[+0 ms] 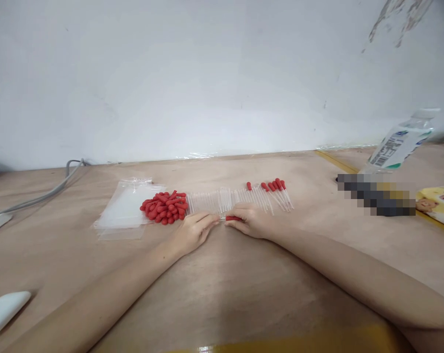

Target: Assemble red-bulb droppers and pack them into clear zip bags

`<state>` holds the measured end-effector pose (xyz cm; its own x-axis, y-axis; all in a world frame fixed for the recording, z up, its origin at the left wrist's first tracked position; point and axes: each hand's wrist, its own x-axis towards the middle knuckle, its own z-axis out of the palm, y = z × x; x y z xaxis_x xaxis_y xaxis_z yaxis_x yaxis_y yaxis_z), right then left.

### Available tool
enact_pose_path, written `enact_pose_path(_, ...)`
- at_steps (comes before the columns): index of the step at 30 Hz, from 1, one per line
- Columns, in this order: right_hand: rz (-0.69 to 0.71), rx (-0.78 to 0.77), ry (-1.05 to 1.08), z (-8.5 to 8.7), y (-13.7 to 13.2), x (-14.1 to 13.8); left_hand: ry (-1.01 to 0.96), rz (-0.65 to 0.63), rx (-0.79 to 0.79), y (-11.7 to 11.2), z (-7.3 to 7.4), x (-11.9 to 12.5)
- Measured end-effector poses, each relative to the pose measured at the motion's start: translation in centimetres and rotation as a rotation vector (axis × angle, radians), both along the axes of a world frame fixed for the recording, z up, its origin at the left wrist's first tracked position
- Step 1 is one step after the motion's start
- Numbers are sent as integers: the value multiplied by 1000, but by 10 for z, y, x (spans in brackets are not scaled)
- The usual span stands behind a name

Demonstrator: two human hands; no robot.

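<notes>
With twelve o'clock running from the hands to the wall, the broadest thing is the table (222, 304), smooth pale-brown wood, backed by a scuffed white wall (192, 78). Amber tape (299, 340) crosses its near edge at six o'clock.

A clear plastic bottle (394, 147) with a white cap stands at two o'clock. Around three o'clock lie a dark object (376, 196), blurred into blocks, and a glossy yellow packet (438, 206). A rounded white object (6, 311), cut off by the view, sits at eight o'clock, and a grey cable (56, 189) bends in between nine and ten.

At the clock's centre the two grips nearly meet above the table. The left hand (197, 230) has its fingertips closed on a thin clear tube (222, 219); the right hand (253, 220) pinches a red dropper bulb (233, 218) just beside it, soft-looking and matte. Whether the bulb is seated on the tube cannot be told.

Limp translucent zip bags (122, 206) are stacked at nine o'clock. Slender glassy tubes (210, 201) form a row at twelve, their near ends partly hidden by the hands. Heaped red bulbs (165, 208), teardrop-shaped, touch the bags' right side; several red-topped droppers (276, 186) lie at two o'clock.
</notes>
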<state>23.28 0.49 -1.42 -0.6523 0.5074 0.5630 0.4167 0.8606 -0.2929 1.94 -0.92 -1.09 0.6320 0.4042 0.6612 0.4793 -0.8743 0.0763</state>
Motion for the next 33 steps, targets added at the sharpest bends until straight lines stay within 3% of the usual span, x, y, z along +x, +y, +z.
enact_pose_path(7,26,-42,16,1,2,-1,4,-8,-14,2,-1,0)
enact_pose_path(14,43,-469,471,13,9,-6,-127,62,-149,-1,4,4)
enact_pose_path(17,-91,-647,714,28,20,6,-138,76,-186,-1,6,1)
enact_pose_path(20,-350,-648,869,48,38,38,-168,130,-197,1,7,0)
enact_pose_path(23,-647,-501,737,58,58,77,-134,149,-187,2,7,1)
enact_pose_path(27,-999,-311,329,43,81,102,-72,118,-190,1,7,5)
enact_pose_path(33,-1162,-215,23,18,89,95,-58,118,-198,0,8,5)
